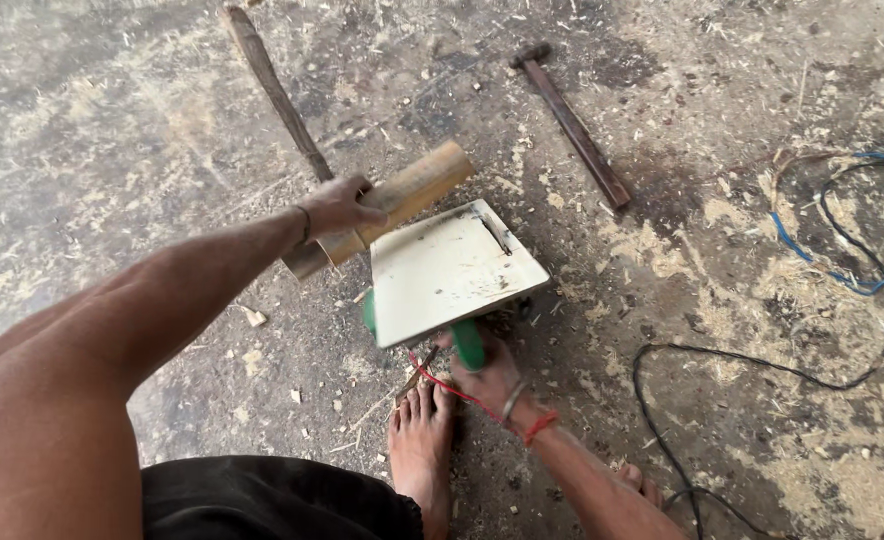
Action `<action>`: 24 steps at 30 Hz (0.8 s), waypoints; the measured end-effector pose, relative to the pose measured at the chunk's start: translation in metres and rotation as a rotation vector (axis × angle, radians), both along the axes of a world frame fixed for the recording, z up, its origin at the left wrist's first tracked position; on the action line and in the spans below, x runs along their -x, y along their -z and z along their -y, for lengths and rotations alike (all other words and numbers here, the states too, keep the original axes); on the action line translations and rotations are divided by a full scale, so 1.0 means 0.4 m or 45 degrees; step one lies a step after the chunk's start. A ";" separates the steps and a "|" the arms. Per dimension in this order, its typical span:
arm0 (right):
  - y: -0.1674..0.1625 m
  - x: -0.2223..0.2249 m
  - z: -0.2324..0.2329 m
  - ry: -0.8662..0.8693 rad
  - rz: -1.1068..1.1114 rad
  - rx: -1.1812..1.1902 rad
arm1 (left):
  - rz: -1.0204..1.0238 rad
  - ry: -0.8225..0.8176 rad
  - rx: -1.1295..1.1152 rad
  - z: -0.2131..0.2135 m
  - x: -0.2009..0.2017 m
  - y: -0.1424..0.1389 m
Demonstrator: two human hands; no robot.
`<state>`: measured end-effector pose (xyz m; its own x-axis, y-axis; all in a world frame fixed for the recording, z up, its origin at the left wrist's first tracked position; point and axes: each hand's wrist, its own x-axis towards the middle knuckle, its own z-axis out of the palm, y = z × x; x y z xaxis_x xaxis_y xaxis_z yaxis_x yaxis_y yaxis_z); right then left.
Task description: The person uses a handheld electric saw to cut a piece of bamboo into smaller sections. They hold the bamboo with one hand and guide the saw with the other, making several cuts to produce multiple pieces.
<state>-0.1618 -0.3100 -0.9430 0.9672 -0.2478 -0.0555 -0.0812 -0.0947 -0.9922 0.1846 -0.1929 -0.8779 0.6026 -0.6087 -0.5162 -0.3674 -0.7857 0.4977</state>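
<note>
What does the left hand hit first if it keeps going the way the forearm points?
The left hand already grips the short wooden log. Straight on, up and right, lies more of that log. Past its end is sawdust-strewn floor, then probably the hammer, though depth is hard to judge.

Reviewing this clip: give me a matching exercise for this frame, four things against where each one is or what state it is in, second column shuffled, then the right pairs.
Things:
1. wooden cylinder
2. hammer
3. green-handled tool with the flat white plate
4. blue and black cables

Places or states:
A. lying loose on the floor at the right
B. gripped by the left hand, end against the plate's edge
C. lying alone on the floor beyond the plate
D. held at its handle by the right hand, beside a bare foot

Pairs: 1-B, 2-C, 3-D, 4-A
</note>
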 end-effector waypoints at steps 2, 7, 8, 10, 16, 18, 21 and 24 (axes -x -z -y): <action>-0.003 -0.020 -0.010 -0.017 -0.044 0.001 | -0.061 -0.026 0.053 -0.003 -0.018 0.000; -0.016 -0.080 0.019 -0.145 0.064 0.024 | -0.016 0.019 0.124 -0.005 -0.045 -0.015; -0.019 -0.084 0.019 -0.144 0.057 0.021 | -0.037 0.011 0.135 -0.007 -0.047 -0.022; -0.028 -0.088 0.022 -0.136 0.039 0.024 | -0.082 0.000 0.163 -0.001 -0.045 -0.041; -0.032 -0.082 -0.007 0.004 0.061 0.004 | -0.036 0.001 0.179 0.002 -0.005 -0.115; -0.031 -0.084 -0.019 0.121 0.030 -0.042 | -0.004 -0.059 0.157 0.005 0.019 -0.117; -0.035 -0.085 -0.026 0.161 -0.063 -0.018 | -0.005 -0.169 0.311 0.020 0.061 -0.092; -0.039 -0.078 -0.022 0.125 -0.040 0.060 | 0.121 -0.044 0.285 0.053 0.082 -0.069</action>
<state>-0.1305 -0.3011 -0.9275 0.9362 -0.3441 -0.0713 -0.1232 -0.1315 -0.9836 0.1516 -0.2141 -0.8501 0.6648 -0.6793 -0.3108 -0.3956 -0.6731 0.6249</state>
